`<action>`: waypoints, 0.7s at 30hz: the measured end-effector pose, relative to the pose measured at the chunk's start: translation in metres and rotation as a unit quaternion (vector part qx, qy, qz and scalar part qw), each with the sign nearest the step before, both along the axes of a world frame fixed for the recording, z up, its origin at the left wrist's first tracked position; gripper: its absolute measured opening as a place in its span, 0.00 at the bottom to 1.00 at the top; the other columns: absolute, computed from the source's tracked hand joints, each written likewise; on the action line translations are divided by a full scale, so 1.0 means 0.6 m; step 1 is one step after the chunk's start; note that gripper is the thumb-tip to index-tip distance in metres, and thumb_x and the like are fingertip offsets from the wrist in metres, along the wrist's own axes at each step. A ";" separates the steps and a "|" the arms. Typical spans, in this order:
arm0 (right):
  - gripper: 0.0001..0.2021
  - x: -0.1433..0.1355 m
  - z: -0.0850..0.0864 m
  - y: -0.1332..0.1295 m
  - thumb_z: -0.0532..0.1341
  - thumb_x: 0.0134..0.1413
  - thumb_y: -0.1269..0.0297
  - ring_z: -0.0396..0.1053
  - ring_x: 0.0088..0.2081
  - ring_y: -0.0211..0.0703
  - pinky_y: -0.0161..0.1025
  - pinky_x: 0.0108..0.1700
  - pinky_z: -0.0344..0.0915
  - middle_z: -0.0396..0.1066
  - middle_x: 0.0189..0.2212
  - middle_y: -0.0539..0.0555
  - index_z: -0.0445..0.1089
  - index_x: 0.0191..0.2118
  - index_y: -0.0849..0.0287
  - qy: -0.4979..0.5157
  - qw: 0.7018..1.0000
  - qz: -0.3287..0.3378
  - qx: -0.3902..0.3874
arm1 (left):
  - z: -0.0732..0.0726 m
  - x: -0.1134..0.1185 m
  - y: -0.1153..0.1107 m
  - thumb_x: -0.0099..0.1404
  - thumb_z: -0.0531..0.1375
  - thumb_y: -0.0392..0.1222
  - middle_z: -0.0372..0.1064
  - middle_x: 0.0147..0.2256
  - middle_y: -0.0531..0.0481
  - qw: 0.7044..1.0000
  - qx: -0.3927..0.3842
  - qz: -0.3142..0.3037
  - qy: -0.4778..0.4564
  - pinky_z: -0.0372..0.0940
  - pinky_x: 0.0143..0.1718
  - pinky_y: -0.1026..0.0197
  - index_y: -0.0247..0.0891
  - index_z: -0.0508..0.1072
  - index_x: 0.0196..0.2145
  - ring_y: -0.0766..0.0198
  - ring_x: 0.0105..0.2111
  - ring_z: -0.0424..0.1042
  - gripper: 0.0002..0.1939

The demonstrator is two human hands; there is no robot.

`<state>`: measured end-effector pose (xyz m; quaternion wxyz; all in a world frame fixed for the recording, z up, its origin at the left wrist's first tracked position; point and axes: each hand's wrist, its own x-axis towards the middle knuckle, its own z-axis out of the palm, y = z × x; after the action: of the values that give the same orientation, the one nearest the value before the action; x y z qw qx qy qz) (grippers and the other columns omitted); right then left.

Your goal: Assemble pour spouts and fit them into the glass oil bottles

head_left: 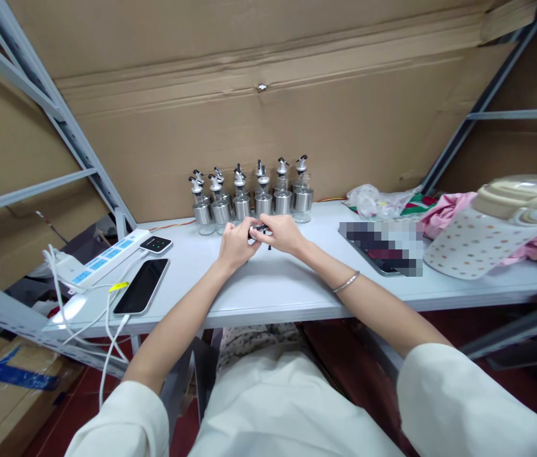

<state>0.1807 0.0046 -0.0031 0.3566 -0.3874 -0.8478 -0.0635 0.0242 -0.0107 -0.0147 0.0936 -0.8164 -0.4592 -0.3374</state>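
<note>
Both hands meet over the middle of the white table, in front of the bottles. My left hand (pixel 238 245) and my right hand (pixel 278 233) are closed around a small dark piece (pixel 261 228) between their fingertips. Most of that piece is hidden by the fingers, so its shape is unclear. A tiny dark part (pixel 269 247) shows just below my right fingers. Behind the hands stand several glass bottles (pixel 263 202) with metal sleeves and pourer tops, upright in two rows.
On the left lie a phone (pixel 142 287), a small black-faced device (pixel 156 244), a power strip (pixel 109 258) and white cables. On the right are a pixelated flat device (pixel 380 247), plastic bags (pixel 383 202), pink cloth (pixel 454 212) and a dotted bottle (pixel 482 238). Cardboard (pixel 297 127) backs the table.
</note>
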 end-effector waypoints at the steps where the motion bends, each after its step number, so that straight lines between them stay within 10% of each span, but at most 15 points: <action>1: 0.16 -0.002 0.000 -0.002 0.53 0.58 0.51 0.65 0.25 0.38 0.33 0.28 0.49 0.71 0.23 0.53 0.68 0.33 0.60 -0.013 1.000 -0.003 0.007 | 0.000 0.000 -0.002 0.56 0.60 0.38 0.74 0.36 0.48 1.000 0.008 -0.012 -0.006 0.58 0.41 0.58 0.37 0.65 0.45 0.58 0.34 0.73 0.18; 12: 0.21 -0.010 -0.006 -0.006 0.46 0.64 0.58 0.65 0.24 0.40 0.37 0.28 0.44 0.73 0.23 0.57 0.70 0.30 0.62 -0.135 0.989 -0.053 0.007 | -0.004 0.003 -0.003 0.60 0.57 0.41 0.75 0.29 0.44 0.997 -0.056 0.027 0.039 0.59 0.30 0.61 0.37 0.69 0.33 0.54 0.32 0.75 0.06; 21: 0.21 0.025 -0.002 0.034 0.41 0.64 0.59 0.65 0.29 0.39 0.33 0.35 0.56 0.69 0.25 0.52 0.65 0.27 0.60 0.154 0.981 -0.048 -0.110 | 0.000 -0.013 0.011 0.61 0.57 0.47 0.70 0.23 0.51 0.996 -0.009 0.059 -0.067 0.54 0.27 0.64 0.39 0.66 0.29 0.61 0.26 0.71 0.09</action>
<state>0.1957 0.0252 -0.0044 0.4348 -0.4694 -0.7651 0.0731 0.0163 -0.0042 -0.0144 0.0750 -0.7644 -0.5147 -0.3810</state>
